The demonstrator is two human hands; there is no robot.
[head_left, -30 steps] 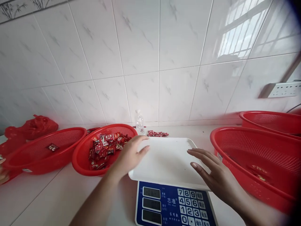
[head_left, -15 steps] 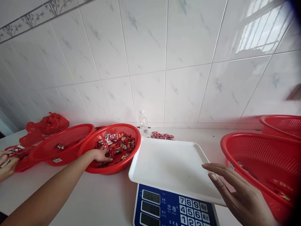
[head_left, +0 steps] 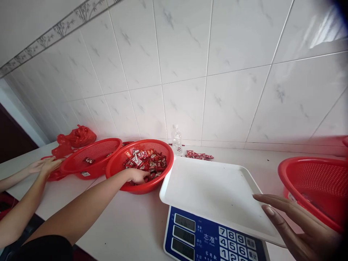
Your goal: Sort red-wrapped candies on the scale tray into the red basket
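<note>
My left hand [head_left: 137,176] reaches into a red mesh basket [head_left: 163,174] full of small red-wrapped candies [head_left: 146,162]; its fingers curl down among the candies, and what they grip is hidden. My right hand [head_left: 301,226] hovers with fingers stretched out and apart at the right edge of the white tray [head_left: 214,190] on a digital scale [head_left: 214,241]. The tray holds nothing.
A second red basket [head_left: 94,159] with a single candy stands to the left, a red plastic bag [head_left: 76,137] behind it. Another person's hands [head_left: 47,166] work at the far left. A small water bottle [head_left: 177,139] and loose candies [head_left: 199,156] lie by the wall. Another red basket [head_left: 312,190] sits at right.
My left hand left the tray's edge and went into the candy basket. My right hand drew back toward the tray's right corner. The view swung left.
</note>
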